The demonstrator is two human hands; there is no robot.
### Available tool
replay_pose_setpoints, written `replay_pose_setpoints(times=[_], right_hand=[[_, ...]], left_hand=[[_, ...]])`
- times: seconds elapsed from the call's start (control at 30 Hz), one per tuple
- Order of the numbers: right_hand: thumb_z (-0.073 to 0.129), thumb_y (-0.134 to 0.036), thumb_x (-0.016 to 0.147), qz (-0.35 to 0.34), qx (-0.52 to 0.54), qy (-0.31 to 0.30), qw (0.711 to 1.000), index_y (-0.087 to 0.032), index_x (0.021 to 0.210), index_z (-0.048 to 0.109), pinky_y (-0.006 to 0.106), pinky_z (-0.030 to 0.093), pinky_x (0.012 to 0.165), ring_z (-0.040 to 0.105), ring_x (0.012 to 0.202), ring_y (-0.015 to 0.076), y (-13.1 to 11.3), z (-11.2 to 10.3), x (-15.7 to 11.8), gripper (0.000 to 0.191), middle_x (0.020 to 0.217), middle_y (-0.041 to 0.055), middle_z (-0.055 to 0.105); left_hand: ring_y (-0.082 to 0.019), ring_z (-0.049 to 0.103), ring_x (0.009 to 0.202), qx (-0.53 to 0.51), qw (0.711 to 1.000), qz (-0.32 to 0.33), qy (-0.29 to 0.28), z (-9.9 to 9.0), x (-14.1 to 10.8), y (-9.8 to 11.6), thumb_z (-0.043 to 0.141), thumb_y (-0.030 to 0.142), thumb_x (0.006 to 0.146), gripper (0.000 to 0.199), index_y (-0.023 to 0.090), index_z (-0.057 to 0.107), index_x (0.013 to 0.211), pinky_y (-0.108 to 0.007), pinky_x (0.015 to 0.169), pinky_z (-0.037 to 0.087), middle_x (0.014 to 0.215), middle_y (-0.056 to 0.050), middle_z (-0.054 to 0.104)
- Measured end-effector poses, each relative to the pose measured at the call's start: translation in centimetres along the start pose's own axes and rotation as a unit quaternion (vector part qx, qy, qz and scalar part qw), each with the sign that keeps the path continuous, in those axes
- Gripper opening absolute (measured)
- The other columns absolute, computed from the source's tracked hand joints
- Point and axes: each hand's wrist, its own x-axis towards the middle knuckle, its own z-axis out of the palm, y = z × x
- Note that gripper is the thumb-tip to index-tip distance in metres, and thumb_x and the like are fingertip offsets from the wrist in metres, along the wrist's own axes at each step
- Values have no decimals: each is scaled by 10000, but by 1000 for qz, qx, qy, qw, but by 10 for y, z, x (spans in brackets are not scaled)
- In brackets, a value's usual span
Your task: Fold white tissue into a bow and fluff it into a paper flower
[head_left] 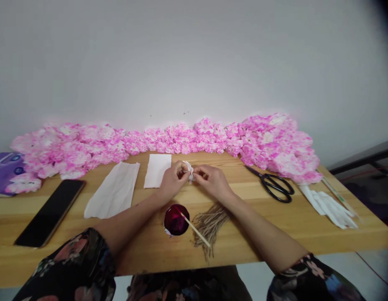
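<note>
Near the middle of the wooden table, my left hand point(174, 180) pinches the left side of a small crumpled white tissue piece point(190, 170). The fingers of my right hand point(212, 180) are closed on its right side. A stack of white tissue point(156, 171) lies just left of my left hand. Below my hands stands a round dish of dark magenta liquid point(175, 221), with a thin wooden stick point(198, 232) resting across its rim. A bundle of brown twine strands point(213, 225) lies partly under my right forearm.
Pink-and-white paper flowers point(181, 138) line the wall side. On the left are a black phone point(51, 213), a larger white tissue stack point(114, 190) and a purple package point(6, 171). Black scissors point(277, 188) and white gloves point(328, 207) lie on the right.
</note>
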Motion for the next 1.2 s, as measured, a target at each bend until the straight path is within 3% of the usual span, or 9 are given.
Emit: replay_pose_setpoints(times=[0.33,0.77,1.2], right_hand=[[568,-242,793,46,61,8,997,-187,791,694,225,406,595,585,631,130,1,-1,2,137,730,-4,694],[547,-191,836,7,-13,-6,1000,-205,866,713,243,410,657,618,723,153,-2,-2,-1,170,823,20,715],[542,-169,792,29,-11,-3,999,-196,754,683,229,378,603,570,632,130,-1,-2,-2,148,721,-3,679]], left_hand=[[-108,587,652,8,999,27,-18,0,0,5,590,231,806,75,169,632,804,-209,620,444,764,-5,670],[-110,576,654,61,997,48,-15,0,0,0,585,220,804,74,177,644,817,-213,627,433,772,-5,672],[-100,553,600,60,997,28,-31,0,0,1,582,220,802,75,170,634,783,-203,588,405,704,6,654]])
